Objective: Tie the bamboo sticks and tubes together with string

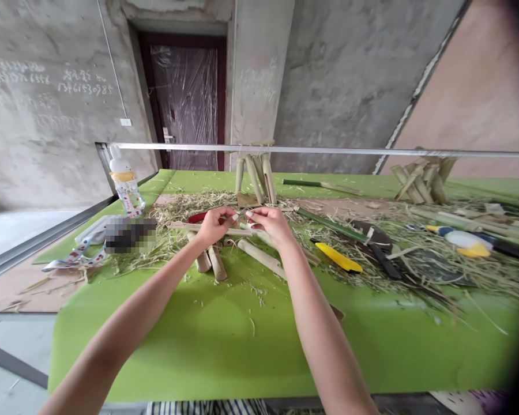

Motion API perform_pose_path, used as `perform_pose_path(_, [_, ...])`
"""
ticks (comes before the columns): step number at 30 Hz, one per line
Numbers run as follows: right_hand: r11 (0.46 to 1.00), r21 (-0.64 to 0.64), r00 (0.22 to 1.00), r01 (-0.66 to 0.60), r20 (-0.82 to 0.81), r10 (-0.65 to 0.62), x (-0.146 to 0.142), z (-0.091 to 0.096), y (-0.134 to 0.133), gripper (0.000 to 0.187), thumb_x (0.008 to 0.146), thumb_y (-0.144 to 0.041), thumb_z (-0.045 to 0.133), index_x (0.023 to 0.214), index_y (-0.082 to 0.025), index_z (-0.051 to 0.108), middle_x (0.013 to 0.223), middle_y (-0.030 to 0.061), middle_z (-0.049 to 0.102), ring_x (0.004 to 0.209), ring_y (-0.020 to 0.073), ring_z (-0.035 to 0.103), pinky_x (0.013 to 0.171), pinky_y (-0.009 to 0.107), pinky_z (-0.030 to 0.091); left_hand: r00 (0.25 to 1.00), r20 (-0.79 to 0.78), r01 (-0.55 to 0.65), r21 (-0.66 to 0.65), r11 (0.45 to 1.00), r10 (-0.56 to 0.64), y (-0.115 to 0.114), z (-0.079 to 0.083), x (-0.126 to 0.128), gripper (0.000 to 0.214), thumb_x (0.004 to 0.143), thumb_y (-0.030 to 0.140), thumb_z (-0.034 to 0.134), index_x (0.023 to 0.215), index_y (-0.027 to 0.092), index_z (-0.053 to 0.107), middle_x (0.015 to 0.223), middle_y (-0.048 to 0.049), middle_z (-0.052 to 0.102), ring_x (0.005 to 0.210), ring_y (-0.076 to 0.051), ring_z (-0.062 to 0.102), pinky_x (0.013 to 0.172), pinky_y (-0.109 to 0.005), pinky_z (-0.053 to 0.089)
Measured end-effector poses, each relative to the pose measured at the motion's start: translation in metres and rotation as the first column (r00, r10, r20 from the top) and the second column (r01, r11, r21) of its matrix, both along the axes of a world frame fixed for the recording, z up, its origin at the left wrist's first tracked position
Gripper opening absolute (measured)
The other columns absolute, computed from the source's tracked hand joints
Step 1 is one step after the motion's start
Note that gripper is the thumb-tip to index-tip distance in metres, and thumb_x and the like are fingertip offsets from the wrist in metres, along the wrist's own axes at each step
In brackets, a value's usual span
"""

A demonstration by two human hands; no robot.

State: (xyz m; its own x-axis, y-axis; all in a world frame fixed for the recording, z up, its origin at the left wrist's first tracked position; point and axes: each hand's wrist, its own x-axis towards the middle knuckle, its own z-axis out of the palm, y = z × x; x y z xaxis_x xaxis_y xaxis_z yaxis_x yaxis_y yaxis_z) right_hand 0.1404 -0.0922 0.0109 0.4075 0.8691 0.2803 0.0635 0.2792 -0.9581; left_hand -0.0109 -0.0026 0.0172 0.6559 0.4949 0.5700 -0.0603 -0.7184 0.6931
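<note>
My left hand (215,226) grips a thin bamboo strip (185,226) above the green-covered table (155,340). My right hand (273,226) is curled close by, its fingertips near my left hand and just above the strip's far end. Whether it holds anything is hidden. Under my right wrist lies a pale bamboo tube (262,259). Two short bamboo pieces (210,260) stand below my left wrist. A red handle (198,218) shows just behind my left hand, partly hidden. Bamboo shavings (173,230) surround both hands.
To the right lie a yellow-handled tool (338,257) and a black-handled knife (384,260). Two small bamboo stools (255,176) (419,181) stand at the far side. A rabbit-topped bottle (123,178) stands left beside a blurred object (130,235). A metal rail (320,150) crosses the view.
</note>
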Motion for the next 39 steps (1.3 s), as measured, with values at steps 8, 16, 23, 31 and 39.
perform_pose_path(8, [0.999,0.037,0.976,-0.01,-0.219,0.018,-0.014,-0.003,0.005,0.021,0.054,-0.029,0.078,0.069,-0.017,0.07,0.072,0.0027,0.068,0.069,0.0138,0.062,0.073,0.03,0.051,0.981,0.055,-0.189,0.509,0.84,0.187,0.006,-0.008,-0.001,0.014,0.079,0.013,0.045,0.082,0.014,0.059,0.077,-0.0069,0.061,0.069,-0.015,0.056,0.062,-0.024,0.043])
perform_pose_path(16, [0.987,0.161,0.97,0.025,-0.243,0.014,-0.016,-0.011,0.012,0.02,0.056,-0.03,0.077,0.071,-0.02,0.068,0.072,-0.0002,0.066,0.069,0.0117,0.06,0.074,0.029,0.049,0.985,0.053,-0.168,0.506,0.846,0.163,0.001,-0.006,0.001,0.015,0.079,0.012,0.044,0.082,0.013,0.059,0.075,-0.0068,0.061,0.064,-0.013,0.053,0.057,-0.022,0.04])
perform_pose_path(23, [0.977,0.213,0.967,0.0,-0.248,0.054,-0.016,-0.008,0.012,0.019,0.054,-0.029,0.077,0.068,-0.021,0.067,0.072,-0.0012,0.065,0.07,0.0122,0.059,0.075,0.029,0.048,0.999,0.035,0.029,-0.128,0.991,-0.025,-0.008,-0.002,0.004,0.016,0.077,0.026,0.055,0.071,0.012,0.058,0.058,-0.0006,0.055,0.044,-0.006,0.041,0.043,-0.019,0.031])
perform_pose_path(31, [0.958,0.286,0.972,-0.02,-0.22,0.086,-0.016,-0.005,0.01,0.012,0.057,-0.026,0.073,0.067,-0.021,0.067,0.069,-0.0017,0.064,0.07,0.0124,0.059,0.076,0.029,0.047,0.964,0.012,0.244,-0.435,0.867,-0.265,-0.007,0.006,-0.001,0.025,0.074,0.035,0.062,0.076,0.012,0.053,0.062,0.0,0.054,0.036,-0.002,0.034,0.036,-0.018,0.024])
perform_pose_path(39, [0.94,0.263,0.946,0.217,-0.294,-0.136,-0.015,-0.01,0.015,0.007,0.058,-0.024,0.071,0.063,-0.021,0.066,0.062,-0.0018,0.061,0.065,0.0119,0.056,0.066,0.027,0.045,0.931,-0.115,-0.215,0.596,0.774,0.347,-0.01,-0.004,0.001,0.018,0.084,0.016,0.042,0.09,0.014,0.059,0.085,-0.0088,0.065,0.062,-0.014,0.058,0.055,-0.023,0.04])
